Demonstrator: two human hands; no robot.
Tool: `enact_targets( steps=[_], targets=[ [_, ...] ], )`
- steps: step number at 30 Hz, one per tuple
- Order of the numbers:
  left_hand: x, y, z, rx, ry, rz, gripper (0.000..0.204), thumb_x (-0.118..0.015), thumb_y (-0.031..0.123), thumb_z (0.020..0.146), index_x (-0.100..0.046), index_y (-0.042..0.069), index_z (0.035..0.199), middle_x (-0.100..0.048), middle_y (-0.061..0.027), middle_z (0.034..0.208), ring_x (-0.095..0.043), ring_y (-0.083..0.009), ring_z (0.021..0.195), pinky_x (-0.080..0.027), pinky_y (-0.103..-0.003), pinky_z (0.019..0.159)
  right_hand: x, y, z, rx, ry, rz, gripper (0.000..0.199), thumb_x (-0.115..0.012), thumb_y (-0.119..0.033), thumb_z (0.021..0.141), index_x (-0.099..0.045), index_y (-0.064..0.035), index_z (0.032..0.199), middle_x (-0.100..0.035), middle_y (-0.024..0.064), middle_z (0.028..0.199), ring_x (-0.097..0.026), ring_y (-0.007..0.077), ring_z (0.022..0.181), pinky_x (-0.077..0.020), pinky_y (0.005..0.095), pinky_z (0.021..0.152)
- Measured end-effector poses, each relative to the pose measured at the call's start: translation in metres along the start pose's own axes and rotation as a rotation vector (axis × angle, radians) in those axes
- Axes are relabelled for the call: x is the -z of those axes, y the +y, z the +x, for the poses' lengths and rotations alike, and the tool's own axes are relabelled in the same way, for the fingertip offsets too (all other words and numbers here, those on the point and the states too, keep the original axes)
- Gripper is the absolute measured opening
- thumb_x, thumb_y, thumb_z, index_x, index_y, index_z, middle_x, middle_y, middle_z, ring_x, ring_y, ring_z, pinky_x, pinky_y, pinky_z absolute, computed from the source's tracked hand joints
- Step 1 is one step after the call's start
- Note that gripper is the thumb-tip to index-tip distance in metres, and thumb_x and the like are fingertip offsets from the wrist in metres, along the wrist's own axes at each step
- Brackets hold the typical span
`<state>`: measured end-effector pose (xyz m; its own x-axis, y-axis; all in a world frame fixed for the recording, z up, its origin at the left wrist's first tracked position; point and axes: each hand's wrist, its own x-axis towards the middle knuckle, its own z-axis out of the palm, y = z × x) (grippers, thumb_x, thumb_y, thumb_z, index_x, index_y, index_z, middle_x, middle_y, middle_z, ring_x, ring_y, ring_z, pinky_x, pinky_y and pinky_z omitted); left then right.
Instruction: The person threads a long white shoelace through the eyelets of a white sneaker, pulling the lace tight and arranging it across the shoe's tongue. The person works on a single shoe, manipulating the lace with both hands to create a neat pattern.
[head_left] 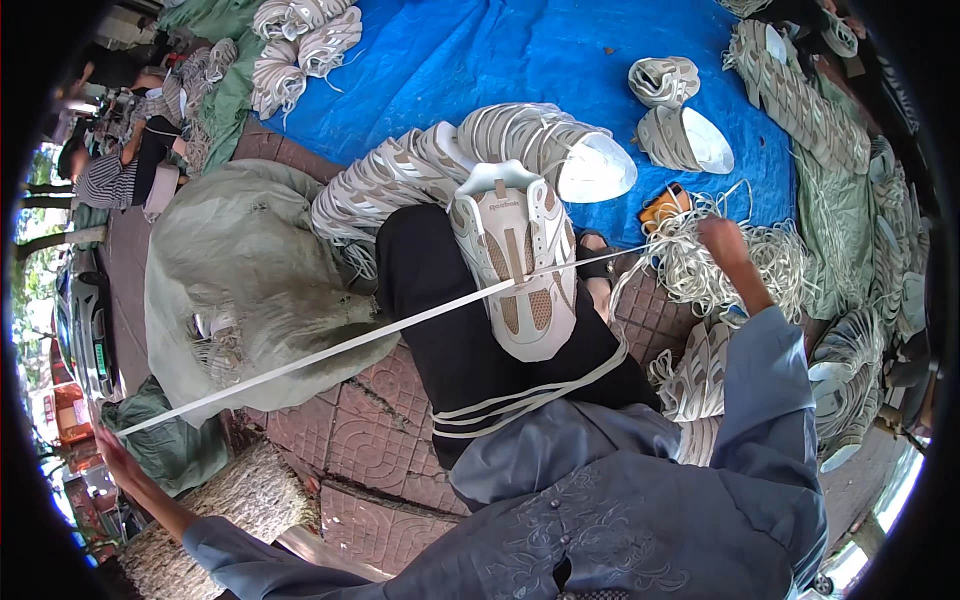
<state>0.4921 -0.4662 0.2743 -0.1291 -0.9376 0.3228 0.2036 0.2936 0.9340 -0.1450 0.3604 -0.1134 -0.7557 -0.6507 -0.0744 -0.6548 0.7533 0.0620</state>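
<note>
A beige and white shoe upper (548, 225) lies across my black-trousered lap, its tongue end pointing away from me. One flat white shoelace (350, 354) runs through its middle and is stretched taut on both sides. Far out at the left, my left hand (116, 458) is closed on one end. My right hand (722, 243), a fist, holds the other side of the lace at the right, above a tangled heap of loose laces (750, 275). More cream laces (530, 402) lie across my thighs.
Stacked uppers (400, 180) curve along the blue tarp (440, 60) beyond my knees. A pale sack (250, 270) stands at my left. An orange object (662, 207) sits by the lace heap. More uppers (700, 375) lie at my right; a person (115, 180) sits far left.
</note>
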Motion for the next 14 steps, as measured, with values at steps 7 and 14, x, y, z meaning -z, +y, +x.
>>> enact_targets(
  steps=[7,14],
  targets=[
    [0.006,-0.038,0.034,-0.023,-0.065,0.056,0.039,-0.05,0.009,0.086,-0.038,-0.009,0.117,-0.044,-0.0215,0.118,-0.044,-0.0257,0.112,-0.042,-0.027,0.092,0.09,0.154,-0.067,-0.538,0.03,-0.451,0.014,-0.054,-0.018,0.071,-0.056,-0.0078,0.061,-0.061,0.0131,0.073,-0.061,0.0256,0.071,-0.0482,0.0377,0.058],
    [0.008,0.051,0.074,0.036,-0.008,0.044,0.042,-0.049,0.014,0.087,-0.037,-0.005,0.122,-0.045,-0.0129,0.121,-0.046,-0.0207,0.109,-0.038,-0.027,0.092,0.164,0.342,-0.159,-0.979,0.205,0.124,0.019,-0.056,-0.021,0.069,-0.062,-0.0055,0.079,-0.057,0.0063,0.063,-0.054,0.0211,0.054,-0.042,0.031,0.047]
  ],
)
